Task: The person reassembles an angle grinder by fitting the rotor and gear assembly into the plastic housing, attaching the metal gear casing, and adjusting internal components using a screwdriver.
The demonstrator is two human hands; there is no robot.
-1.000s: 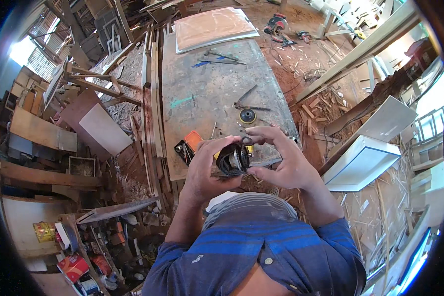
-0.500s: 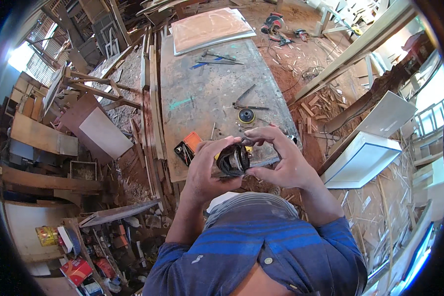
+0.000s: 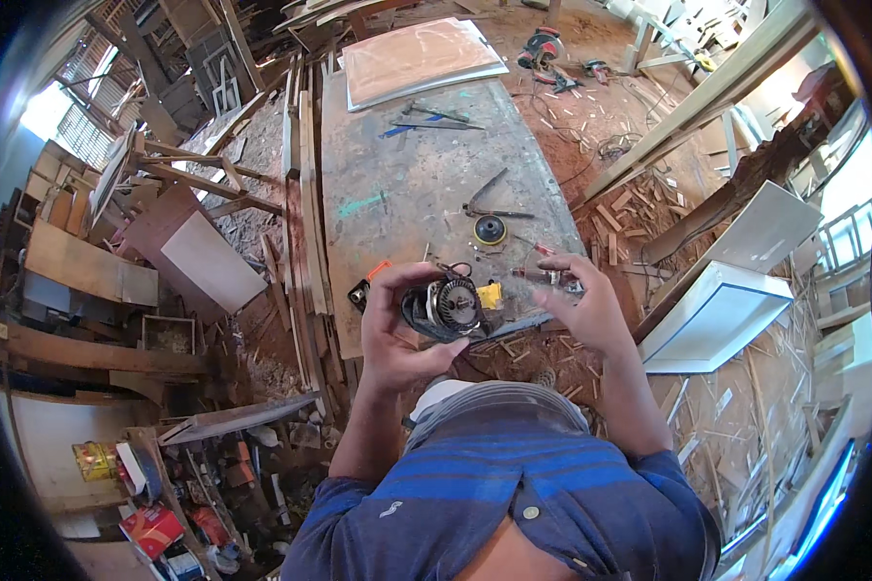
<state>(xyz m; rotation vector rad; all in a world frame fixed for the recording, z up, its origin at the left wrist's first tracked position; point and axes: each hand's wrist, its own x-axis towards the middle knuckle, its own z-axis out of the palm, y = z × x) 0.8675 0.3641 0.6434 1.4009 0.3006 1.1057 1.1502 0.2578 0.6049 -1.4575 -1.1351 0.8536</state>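
Observation:
My left hand [image 3: 397, 334] is wrapped round a power tool's motor body [image 3: 453, 308], dark and round. A finned fan wheel faces up at its end, with a short shaft in the middle. Thumb and fingers grip it from its left side, above the table's near edge. My right hand [image 3: 591, 310] is apart from the motor, on its right, thumb and fingers spread. Close to those fingertips lies a small metal and reddish tool part [image 3: 552, 275], partly hidden. A yellow piece [image 3: 490, 295] shows between the hands. Beyond them a black round disc [image 3: 489, 229] rests on the worktable [image 3: 426, 184].
Pliers-like long-handled tool [image 3: 499, 205] and several hand tools [image 3: 431, 121] lie farther up the table. An orange and black case [image 3: 366, 286] sits by my left hand. Boards [image 3: 421, 63] cover the far end. A white box-like panel [image 3: 717, 315] stands at right.
My right hand has let go of the motor body and moved right, its fingers opening. The left hand keeps the motor, turned so that its fan end faces up.

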